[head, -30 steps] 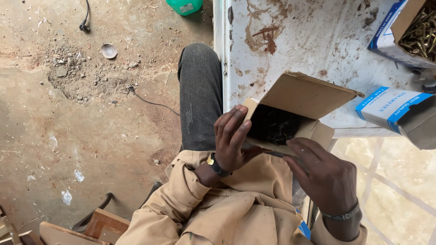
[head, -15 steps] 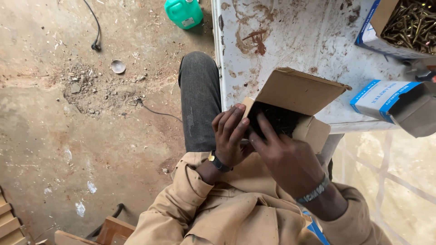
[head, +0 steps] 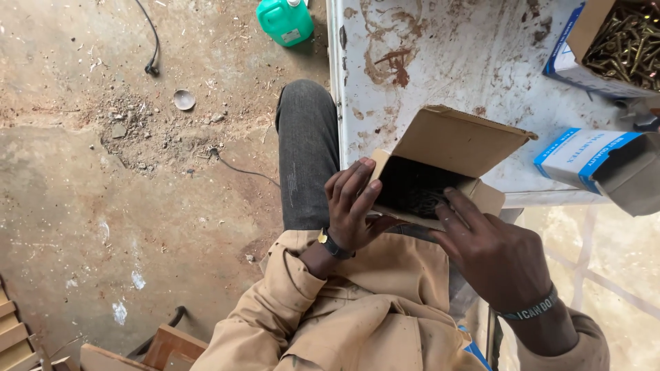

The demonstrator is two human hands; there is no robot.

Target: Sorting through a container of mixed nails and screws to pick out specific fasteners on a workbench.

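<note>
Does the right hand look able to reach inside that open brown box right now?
Probably yes: the right hand rests at the open mouth of the brown cardboard box, its flap is folded up, and the left hand grips only its side.

Left hand [head: 352,206] fingers curled in a grip, right hand [head: 491,254] fingers extended forward, palm down

We see soft, even daylight, no glare; the desk [head: 440,62] is bright, faint shadows beneath it, focus sharp throughout.
</note>
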